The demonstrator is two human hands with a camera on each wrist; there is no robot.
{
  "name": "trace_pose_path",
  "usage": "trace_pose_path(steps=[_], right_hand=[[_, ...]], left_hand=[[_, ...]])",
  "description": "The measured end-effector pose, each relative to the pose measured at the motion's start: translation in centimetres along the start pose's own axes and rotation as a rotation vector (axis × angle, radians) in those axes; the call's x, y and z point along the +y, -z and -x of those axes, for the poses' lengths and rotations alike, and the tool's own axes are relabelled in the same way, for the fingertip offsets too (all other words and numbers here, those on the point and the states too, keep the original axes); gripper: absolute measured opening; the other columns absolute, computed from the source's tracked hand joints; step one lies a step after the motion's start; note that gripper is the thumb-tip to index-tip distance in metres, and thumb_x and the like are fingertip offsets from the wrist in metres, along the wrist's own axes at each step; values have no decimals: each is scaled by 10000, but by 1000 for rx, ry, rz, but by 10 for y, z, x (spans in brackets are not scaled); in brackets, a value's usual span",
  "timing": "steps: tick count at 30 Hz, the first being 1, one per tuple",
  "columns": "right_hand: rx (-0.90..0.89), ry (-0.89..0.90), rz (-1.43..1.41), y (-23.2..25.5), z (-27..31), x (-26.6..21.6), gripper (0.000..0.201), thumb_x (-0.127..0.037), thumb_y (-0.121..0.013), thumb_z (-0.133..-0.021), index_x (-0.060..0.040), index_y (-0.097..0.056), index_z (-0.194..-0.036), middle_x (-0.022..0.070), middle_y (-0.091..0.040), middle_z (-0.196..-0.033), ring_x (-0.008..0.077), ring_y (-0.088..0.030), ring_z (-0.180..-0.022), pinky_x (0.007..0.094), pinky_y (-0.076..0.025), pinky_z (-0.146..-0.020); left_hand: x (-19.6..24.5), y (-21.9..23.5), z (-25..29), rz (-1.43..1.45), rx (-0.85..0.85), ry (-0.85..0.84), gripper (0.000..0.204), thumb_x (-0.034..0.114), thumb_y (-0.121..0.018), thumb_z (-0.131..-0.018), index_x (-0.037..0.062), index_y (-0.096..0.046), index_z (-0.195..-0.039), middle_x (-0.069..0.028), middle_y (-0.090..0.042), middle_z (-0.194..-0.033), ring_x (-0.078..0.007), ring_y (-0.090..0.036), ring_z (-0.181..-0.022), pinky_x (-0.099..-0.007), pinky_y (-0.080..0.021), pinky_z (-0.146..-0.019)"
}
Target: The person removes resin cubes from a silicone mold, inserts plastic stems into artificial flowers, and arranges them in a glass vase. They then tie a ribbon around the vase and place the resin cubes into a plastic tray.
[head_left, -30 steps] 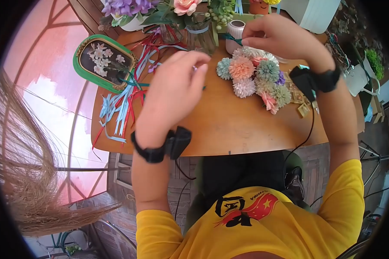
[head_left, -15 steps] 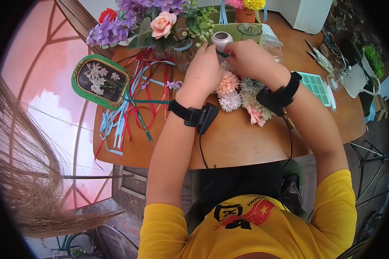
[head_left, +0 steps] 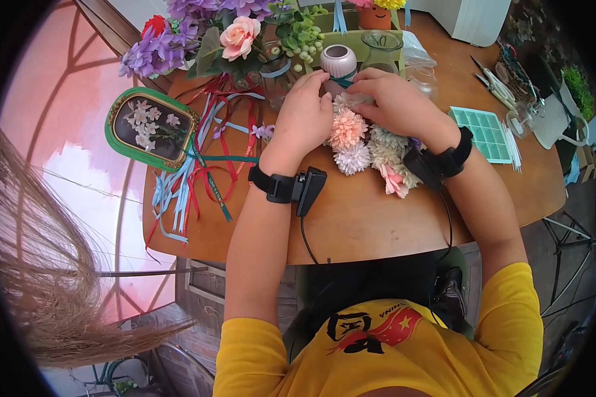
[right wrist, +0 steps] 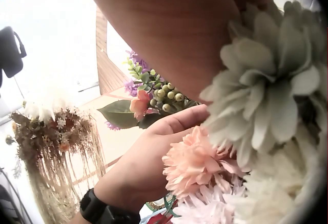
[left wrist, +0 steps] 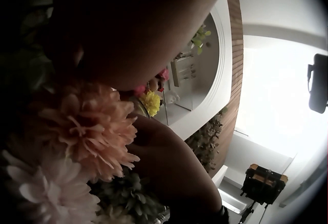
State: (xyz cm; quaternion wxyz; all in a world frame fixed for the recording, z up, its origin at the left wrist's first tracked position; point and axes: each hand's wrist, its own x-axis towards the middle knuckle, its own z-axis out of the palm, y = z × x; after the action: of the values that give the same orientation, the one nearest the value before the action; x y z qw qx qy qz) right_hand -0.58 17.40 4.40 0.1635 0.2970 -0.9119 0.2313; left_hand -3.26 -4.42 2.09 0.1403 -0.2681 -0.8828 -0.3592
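A pale pink ribbed vase [head_left: 338, 58] stands upright behind the flowers in the head view, with a dark green ribbon [head_left: 342, 81] across its front. My left hand [head_left: 303, 120] is at the vase's left, its bent fingers pinching at the ribbon. From the right, my right hand [head_left: 398, 104] pinches the ribbon with thumb and fingers. Both fingertips are partly hidden. Pompom flowers, among them a peach one [head_left: 347, 128], lie below the hands. The wrist views show the peach flower [left wrist: 89, 129] [right wrist: 197, 162] close up, but no ribbon at the fingers.
At left are a green oval frame [head_left: 151, 129] and tangled red and blue ribbons [head_left: 187, 188]. A flower bouquet [head_left: 238, 38] stands behind my left hand, a glass jar [head_left: 381, 51] behind my right. A mint compartment tray [head_left: 481, 134] lies at right.
Both hands have come together at the vase from farther apart, my left moving right. The ribbon now lies across the vase's front. The view has shifted, showing more of the table's right side.
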Motion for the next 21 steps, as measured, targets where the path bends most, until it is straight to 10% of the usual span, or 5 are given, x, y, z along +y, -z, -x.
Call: trace_pose_path(steps=[21], right_hand=[[70, 111, -6, -1, -1, -4, 231, -183, -667, -910, 6, -736, -1024, 155, -715, -1075, 383, -672, -1007, 467, -532, -910]], left_hand=[[5, -15, 5, 105, -23, -23, 798, 18, -597, -903, 134, -299, -1634, -236, -378, -1609, -118, -602, -730, -277, -542, -738]])
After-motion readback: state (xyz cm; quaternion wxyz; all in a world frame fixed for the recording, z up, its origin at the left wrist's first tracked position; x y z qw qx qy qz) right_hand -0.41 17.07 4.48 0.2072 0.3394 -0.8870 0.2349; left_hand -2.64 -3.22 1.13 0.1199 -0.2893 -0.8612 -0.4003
